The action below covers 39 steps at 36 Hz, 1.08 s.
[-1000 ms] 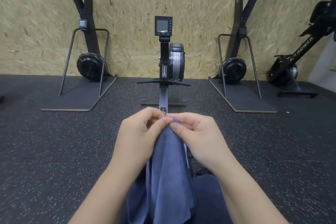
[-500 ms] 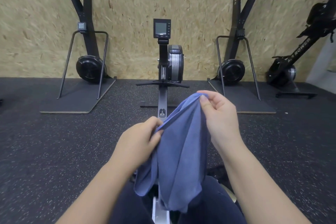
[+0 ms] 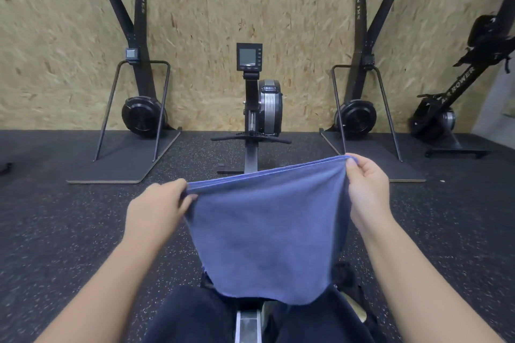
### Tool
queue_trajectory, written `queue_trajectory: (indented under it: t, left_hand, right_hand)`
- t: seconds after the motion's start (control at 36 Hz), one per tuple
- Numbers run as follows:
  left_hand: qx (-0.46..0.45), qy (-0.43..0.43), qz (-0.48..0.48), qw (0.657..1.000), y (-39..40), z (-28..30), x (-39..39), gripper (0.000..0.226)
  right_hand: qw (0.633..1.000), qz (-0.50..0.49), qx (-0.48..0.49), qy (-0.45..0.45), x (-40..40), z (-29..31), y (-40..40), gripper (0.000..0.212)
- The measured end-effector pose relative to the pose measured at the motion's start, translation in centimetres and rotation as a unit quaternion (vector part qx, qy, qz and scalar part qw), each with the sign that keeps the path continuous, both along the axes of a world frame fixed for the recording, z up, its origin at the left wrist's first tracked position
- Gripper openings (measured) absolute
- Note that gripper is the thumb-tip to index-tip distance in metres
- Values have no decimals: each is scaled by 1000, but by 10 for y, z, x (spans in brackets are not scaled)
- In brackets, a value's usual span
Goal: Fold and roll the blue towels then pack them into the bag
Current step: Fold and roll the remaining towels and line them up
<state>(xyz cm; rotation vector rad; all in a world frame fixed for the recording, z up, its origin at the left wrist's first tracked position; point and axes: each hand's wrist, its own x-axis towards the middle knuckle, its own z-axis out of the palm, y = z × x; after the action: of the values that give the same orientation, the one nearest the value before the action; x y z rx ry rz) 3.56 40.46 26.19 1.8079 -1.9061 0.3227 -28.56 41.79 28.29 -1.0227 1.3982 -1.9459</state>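
— Where does the towel (image 3: 267,234) sit?
— Stretched between the two hands, its top edge pinched by the fingers (image 3: 186,189) of the left hand (image 3: 156,210) on one side and those of the right hand (image 3: 367,189) on the other. The right fingertips are higher and farther forward than the left.
— And below them?
— The cloth hangs down over the person's legs (image 3: 195,315), with the rowing machine's rail (image 3: 246,328) running between the knees.
— Beyond the fingers?
— The rowing machine's flywheel and monitor (image 3: 249,57) straight ahead, against the wall (image 3: 209,8). A ski machine (image 3: 139,108) stands left of the left fingers, another ski machine (image 3: 359,111) beyond the right fingers, and a tilted rower (image 3: 457,97) farthest right.
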Motion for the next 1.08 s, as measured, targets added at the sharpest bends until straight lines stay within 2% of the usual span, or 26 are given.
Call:
queue_trajectory:
  t: [0.17,0.25,0.36,0.5,0.64,0.83,0.97,1.08]
  left_hand:
    - [-10,39,-14,999,2,14,-3,31]
    - [-13,32,-2,999,4,17,-3,32]
    - [-14,39,13,999,5,17,-2,36]
    - [-40,63,31,997,4,12,-1,24]
    - [-87,103,-7,991,0,5,5,12]
    - [-129,148,-85,977,1,-2,3,10]
    - [-121,152,-136,972,-6,-7,-1,10]
    - [-62,224,-103,967,-3,-11,-13,8]
  right_hand:
    - [985,-68,31,156,-13,-14,-4,16]
    - [975,-89,39,202,-18,-17,-4,16]
    - [974,-86,40,205,-18,-18,-6,16]
    - [976,-81,42,198,-15,-21,-10,15]
    - [979,-79,51,179,-10,-29,-14,16]
    - [983,-59,65,159,1,-30,-16,16]
    - [982,-46,64,174,8,-29,-16,17]
    - [978,-41,60,196,13,-27,-13,18]
